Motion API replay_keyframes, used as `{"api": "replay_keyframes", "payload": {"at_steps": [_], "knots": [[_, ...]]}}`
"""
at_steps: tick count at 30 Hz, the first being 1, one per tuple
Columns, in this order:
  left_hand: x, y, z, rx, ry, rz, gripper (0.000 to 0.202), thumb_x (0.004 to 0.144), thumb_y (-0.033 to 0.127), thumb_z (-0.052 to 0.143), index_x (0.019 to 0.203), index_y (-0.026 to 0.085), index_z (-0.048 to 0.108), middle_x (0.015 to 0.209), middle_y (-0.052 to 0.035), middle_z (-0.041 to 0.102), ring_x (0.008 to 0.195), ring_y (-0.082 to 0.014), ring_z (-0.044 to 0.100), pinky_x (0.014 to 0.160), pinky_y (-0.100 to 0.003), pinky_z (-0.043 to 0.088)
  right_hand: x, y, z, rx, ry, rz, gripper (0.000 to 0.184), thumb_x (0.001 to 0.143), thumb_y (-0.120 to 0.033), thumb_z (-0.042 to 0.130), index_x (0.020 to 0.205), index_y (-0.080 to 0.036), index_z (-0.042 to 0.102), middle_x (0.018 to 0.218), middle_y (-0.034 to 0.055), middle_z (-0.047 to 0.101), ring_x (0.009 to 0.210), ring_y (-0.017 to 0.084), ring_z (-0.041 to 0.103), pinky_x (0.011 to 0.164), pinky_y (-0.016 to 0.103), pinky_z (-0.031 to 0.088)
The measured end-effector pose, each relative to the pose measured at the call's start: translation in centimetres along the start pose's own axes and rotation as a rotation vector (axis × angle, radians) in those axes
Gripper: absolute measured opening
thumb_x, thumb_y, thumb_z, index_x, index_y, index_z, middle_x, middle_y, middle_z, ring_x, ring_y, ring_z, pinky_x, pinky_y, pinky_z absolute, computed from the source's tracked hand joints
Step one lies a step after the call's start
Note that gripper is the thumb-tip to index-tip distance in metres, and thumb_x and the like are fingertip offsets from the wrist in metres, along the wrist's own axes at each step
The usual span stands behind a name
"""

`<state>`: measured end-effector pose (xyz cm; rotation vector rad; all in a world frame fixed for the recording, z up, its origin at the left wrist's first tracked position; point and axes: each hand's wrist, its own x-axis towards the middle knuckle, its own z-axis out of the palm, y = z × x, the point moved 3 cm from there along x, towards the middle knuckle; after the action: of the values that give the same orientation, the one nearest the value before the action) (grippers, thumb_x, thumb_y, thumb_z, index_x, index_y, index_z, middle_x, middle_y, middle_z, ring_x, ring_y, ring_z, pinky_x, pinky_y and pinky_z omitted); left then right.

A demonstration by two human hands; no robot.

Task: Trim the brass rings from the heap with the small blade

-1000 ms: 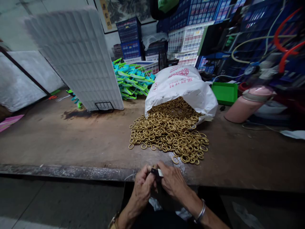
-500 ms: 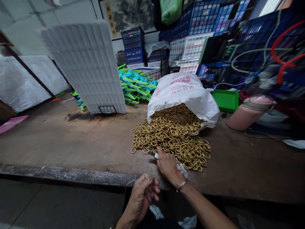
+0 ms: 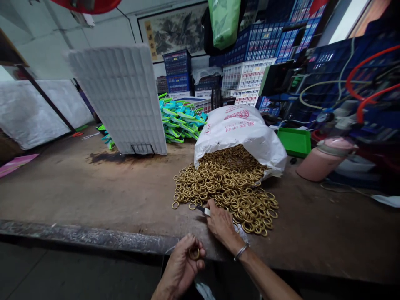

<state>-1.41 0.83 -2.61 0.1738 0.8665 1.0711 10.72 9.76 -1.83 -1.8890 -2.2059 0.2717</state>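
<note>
My left hand (image 3: 185,263) is just off the front edge of the table, its thumb and fingers closed on one gold-coloured ring (image 3: 194,253). To its right and farther in, my right hand (image 3: 220,223) rests at the near edge of a heap of such rings (image 3: 225,179). Between its fingers is a small knife (image 3: 203,209) with a white handle and a dark, narrow tip, which points left at a loose ring (image 3: 192,206). The heap spills from the mouth of a white woven sack (image 3: 237,129) lying on its side.
The brown table (image 3: 109,196) has a worn front edge. A pale ribbed panel (image 3: 125,100) stands at left, with green and blue plastic pieces (image 3: 181,121) behind it. At right are a green tray (image 3: 293,141) and a pink bottle (image 3: 325,160). Stacked crates (image 3: 246,75) fill the back.
The ring in my left hand has come into clear view as that hand turned. My right hand keeps the knife by the heap. The whole view has tipped up slightly.
</note>
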Motion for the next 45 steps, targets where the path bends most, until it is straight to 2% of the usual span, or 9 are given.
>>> {"api": "replay_keyframes", "payload": {"at_steps": [4, 10, 13, 17, 20, 24, 28, 34, 45], "knots": [[0.3, 0.8, 0.4, 0.169, -0.019, 0.126, 0.025, 0.068, 0.034, 0.064, 0.077, 0.016, 0.049, 0.06, 0.0036, 0.052, 0.049, -0.0072, 0.05, 0.038, -0.015, 0.033, -1.0, 0.0, -0.5, 0.133, 0.016, -0.057, 0.025, 0.069, -0.009, 0.042, 0.091, -0.02, 0.048, 0.069, 0.0012, 0.061, 0.061, 0.014, 0.056, 0.054, 0.024, 0.023], [1.2, 1.7, 0.5, 0.53, 0.101, 0.334, 0.043, 0.067, 0.047, 0.06, 0.094, 0.016, 0.049, 0.051, 0.0066, 0.047, 0.037, -0.0051, 0.038, 0.033, -0.015, 0.027, -2.9, 0.1, -0.4, 0.473, -0.043, -0.026, 0.008, 0.073, -0.021, 0.04, 0.078, -0.02, 0.047, 0.066, -0.0008, 0.056, 0.06, 0.013, 0.051, 0.055, 0.021, 0.03], [1.1, 1.6, 1.3, 0.617, 0.083, 0.337, 0.04, 0.067, 0.047, 0.059, 0.089, 0.014, 0.053, 0.042, 0.0091, 0.041, 0.033, -0.0041, 0.031, 0.034, -0.016, 0.026, -3.5, -0.2, -0.3, 0.583, -0.049, -0.051, 0.006, 0.071, -0.023, 0.041, 0.074, -0.02, 0.045, 0.064, -0.002, 0.053, 0.062, 0.013, 0.048, 0.056, 0.021, 0.032], [0.5, 1.5, 2.5, 0.621, 0.025, 0.432, 0.03, 0.063, 0.04, 0.065, 0.072, 0.014, 0.056, 0.056, 0.003, 0.053, 0.05, -0.0078, 0.046, 0.051, -0.019, 0.038, -3.9, -0.6, -0.4, 0.723, -0.088, -0.013, 0.004, 0.069, -0.022, 0.04, 0.065, -0.02, 0.041, 0.059, -0.0045, 0.043, 0.058, 0.011, 0.043, 0.053, 0.02, 0.032], [0.4, 1.6, 2.4, 0.656, 0.047, 0.484, 0.026, 0.067, 0.04, 0.062, 0.065, 0.014, 0.056, 0.055, 0.0036, 0.05, 0.051, -0.0083, 0.043, 0.053, -0.02, 0.036, -4.0, -0.8, -0.6, 0.821, -0.117, 0.039, 0.012, 0.07, -0.027, 0.043, 0.062, -0.02, 0.039, 0.057, -0.0058, 0.039, 0.057, 0.009, 0.04, 0.052, 0.019, 0.032], [0.5, 1.6, 1.5, 0.689, 0.097, 0.419, 0.033, 0.07, 0.046, 0.057, 0.059, 0.016, 0.049, 0.045, 0.0078, 0.036, 0.04, -0.0053, 0.029, 0.042, -0.018, 0.026, -4.3, -0.9, -0.4, 0.924, -0.152, 0.075, 0.021, 0.072, -0.037, 0.046, 0.061, -0.019, 0.041, 0.055, -0.0063, 0.039, 0.055, 0.009, 0.038, 0.051, 0.019, 0.033], [0.6, 1.4, 1.0, 0.646, 0.075, 0.311, 0.037, 0.07, 0.053, 0.053, 0.063, 0.017, 0.047, 0.047, 0.0074, 0.037, 0.039, -0.0051, 0.029, 0.039, -0.017, 0.023, -4.4, -0.9, -0.1, 0.982, -0.186, 0.104, 0.022, 0.073, -0.041, 0.046, 0.068, -0.019, 0.046, 0.057, -0.0049, 0.046, 0.056, 0.01, 0.043, 0.053, 0.02, 0.036], [0.4, 1.8, 1.3, 0.705, 0.052, 0.313, 0.04, 0.067, 0.054, 0.055, 0.059, 0.017, 0.044, 0.042, 0.0081, 0.034, 0.037, -0.0047, 0.025, 0.038, -0.018, 0.02, -4.3, -1.2, -1.0, 0.974, -0.185, 0.017, 0.024, 0.075, -0.039, 0.044, 0.076, -0.017, 0.054, 0.066, -0.0017, 0.052, 0.063, 0.012, 0.047, 0.059, 0.022, 0.038], [-0.4, 0.7, 1.6, 0.467, -0.151, 0.246, 0.027, 0.077, 0.043, 0.051, 0.08, 0.016, 0.049, 0.051, 0.0074, 0.039, 0.035, -0.0025, 0.026, 0.035, -0.016, 0.019, -4.6, -1.7, 0.9, 1.326, -0.25, 0.155, 0.025, 0.075, -0.042, 0.046, 0.07, -0.018, 0.051, 0.049, -0.0069, 0.042, 0.044, 0.007, 0.039, 0.045, 0.018, 0.032]]}}
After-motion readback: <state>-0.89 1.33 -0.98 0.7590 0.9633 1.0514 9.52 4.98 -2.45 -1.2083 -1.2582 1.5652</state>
